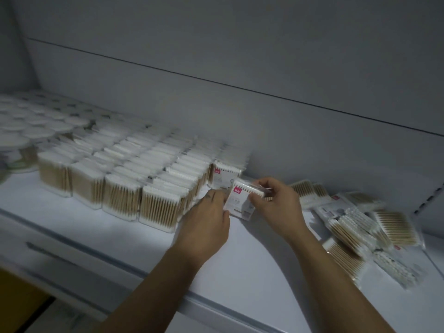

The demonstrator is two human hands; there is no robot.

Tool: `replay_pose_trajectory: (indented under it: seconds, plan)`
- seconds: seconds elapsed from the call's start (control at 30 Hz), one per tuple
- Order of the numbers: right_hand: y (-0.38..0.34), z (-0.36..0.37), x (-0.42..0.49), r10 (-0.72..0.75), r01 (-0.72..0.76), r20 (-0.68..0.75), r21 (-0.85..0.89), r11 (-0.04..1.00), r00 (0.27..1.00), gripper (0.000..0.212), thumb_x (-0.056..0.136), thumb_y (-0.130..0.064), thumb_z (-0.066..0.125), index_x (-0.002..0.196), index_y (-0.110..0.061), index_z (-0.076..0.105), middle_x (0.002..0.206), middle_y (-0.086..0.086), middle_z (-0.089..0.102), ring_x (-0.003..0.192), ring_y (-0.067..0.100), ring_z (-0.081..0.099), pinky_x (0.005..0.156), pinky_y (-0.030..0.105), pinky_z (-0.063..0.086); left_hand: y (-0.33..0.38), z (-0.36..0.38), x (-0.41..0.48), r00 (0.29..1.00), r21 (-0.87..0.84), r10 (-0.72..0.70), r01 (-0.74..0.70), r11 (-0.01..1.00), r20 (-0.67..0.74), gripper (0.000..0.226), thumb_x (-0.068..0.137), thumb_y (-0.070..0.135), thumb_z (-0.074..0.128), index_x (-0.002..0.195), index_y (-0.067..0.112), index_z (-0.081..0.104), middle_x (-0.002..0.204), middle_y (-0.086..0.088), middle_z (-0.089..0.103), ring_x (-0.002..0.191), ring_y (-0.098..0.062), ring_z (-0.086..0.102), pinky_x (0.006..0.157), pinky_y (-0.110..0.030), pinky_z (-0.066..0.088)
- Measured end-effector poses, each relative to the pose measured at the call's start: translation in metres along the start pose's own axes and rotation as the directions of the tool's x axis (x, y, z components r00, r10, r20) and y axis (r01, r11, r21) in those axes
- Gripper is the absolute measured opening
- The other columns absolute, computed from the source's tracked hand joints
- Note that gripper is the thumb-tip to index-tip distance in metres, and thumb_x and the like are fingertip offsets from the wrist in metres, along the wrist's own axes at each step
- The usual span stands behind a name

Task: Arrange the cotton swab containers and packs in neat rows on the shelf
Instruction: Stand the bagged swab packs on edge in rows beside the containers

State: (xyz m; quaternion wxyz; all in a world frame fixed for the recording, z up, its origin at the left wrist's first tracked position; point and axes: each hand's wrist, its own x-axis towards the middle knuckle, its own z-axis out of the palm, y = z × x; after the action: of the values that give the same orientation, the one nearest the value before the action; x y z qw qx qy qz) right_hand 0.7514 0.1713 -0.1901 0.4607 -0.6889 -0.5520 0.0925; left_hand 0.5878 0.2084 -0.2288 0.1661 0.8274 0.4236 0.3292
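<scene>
Fingers of right hand curl over the top edge of one swab pack; left hand pinches its left edge. Both clamped on it, pack upright. White shelf carries everything. Square containers stand in tight rows at 9 to 10 o'clock of the held pack. Round containers sit further out at 10 o'clock, blurred. Loose packs lie flat and overlapping at 3 to 4 o'clock. Standing pack is at 11 o'clock, just behind the held one, against the row end. Can't tell if the held pack touches the shelf.
</scene>
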Motion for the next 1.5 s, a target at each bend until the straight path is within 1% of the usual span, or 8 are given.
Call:
replay_pose_trajectory:
  seconds: [0.2,0.5,0.6,0.73,0.9,1.13,1.37,1.5]
  plan:
    - [-0.016,0.015,0.030,-0.146,0.138,-0.022,-0.222,0.965,0.989,0.015,0.081,-0.017,0.074,0.095,-0.018,0.070,0.094,-0.007,0.057,0.081,0.007,0.053,0.068,0.014,0.035,0.002,-0.004,0.000,0.994,0.115,-0.032,0.043,0.992,-0.102,0.034,0.095,0.026,0.048,0.128,0.023,0.042,0.133,0.000,0.044,0.117,-0.017,0.050,0.095,-0.030,0.047]
    - [-0.012,0.054,0.044,-0.390,0.316,-0.024,-0.542,0.779,0.920,0.021,0.068,-0.018,0.082,0.087,-0.015,0.076,0.088,0.006,0.063,0.086,0.029,0.058,0.076,0.035,0.047,0.002,0.000,0.001,0.999,0.179,0.009,-0.017,0.984,0.043,0.036,0.094,0.016,0.045,0.130,0.018,0.043,0.132,-0.001,0.042,0.114,-0.020,0.050,0.094,-0.033,0.042]
    - [-0.009,0.047,0.040,-0.366,0.332,0.056,-0.561,0.758,0.929,0.037,0.068,-0.021,0.081,0.104,-0.017,0.074,0.098,0.008,0.065,0.093,0.033,0.060,0.081,0.039,0.045,0.001,0.002,0.002,0.998,0.195,0.038,-0.046,0.980,0.048,0.042,0.094,0.016,0.044,0.136,0.015,0.039,0.137,-0.001,0.041,0.120,-0.019,0.047,0.099,-0.031,0.039]
    - [-0.014,0.021,0.022,-0.265,0.309,0.160,-0.522,0.795,0.951,0.065,0.083,-0.034,0.059,0.145,-0.022,0.040,0.134,0.010,0.051,0.124,0.029,0.043,0.102,0.041,0.030,0.006,0.004,0.003,0.993,0.238,0.070,-0.090,0.967,0.092,0.047,0.093,0.016,0.047,0.140,0.014,0.037,0.144,-0.004,0.038,0.123,-0.022,0.049,0.098,-0.034,0.041]
    - [-0.004,-0.027,0.020,-0.157,0.156,0.048,-0.560,0.814,0.987,0.049,0.083,-0.020,0.064,0.131,-0.018,0.056,0.127,0.007,0.059,0.117,0.026,0.054,0.097,0.035,0.039,0.024,0.006,0.017,0.966,0.285,0.216,-0.250,0.925,0.145,0.047,0.097,0.023,0.046,0.142,0.016,0.034,0.140,-0.004,0.043,0.122,-0.022,0.046,0.097,-0.034,0.037]
    - [0.033,-0.026,-0.005,0.133,0.070,0.240,-0.682,0.728,0.962,0.072,0.077,-0.055,0.068,0.139,-0.027,0.044,0.141,0.000,0.046,0.126,0.023,0.045,0.101,0.033,0.036,0.025,0.010,0.028,0.956,0.188,0.252,-0.278,0.942,0.151,0.030,0.098,0.024,0.046,0.129,0.024,0.049,0.128,0.003,0.051,0.117,-0.016,0.049,0.098,-0.030,0.038]
    - [0.030,-0.021,0.000,-0.059,0.149,0.156,-0.666,0.731,0.986,0.041,0.082,-0.036,0.066,0.121,-0.022,0.063,0.114,0.003,0.063,0.107,0.025,0.058,0.088,0.033,0.044,0.014,0.013,0.023,0.954,0.100,0.272,-0.285,0.953,0.125,0.025,0.094,0.022,0.051,0.118,0.022,0.055,0.118,0.003,0.055,0.109,-0.016,0.054,0.091,-0.031,0.042]
    - [0.022,-0.024,-0.005,-0.111,0.105,0.001,-0.317,0.943,0.994,0.021,0.088,-0.037,0.058,0.094,-0.019,0.069,0.083,-0.004,0.068,0.078,0.014,0.061,0.069,0.030,0.047,0.011,0.013,0.021,0.975,0.013,0.215,-0.216,0.976,0.062,0.036,0.094,0.028,0.053,0.129,0.023,0.047,0.123,0.004,0.052,0.109,-0.015,0.054,0.088,-0.031,0.046]
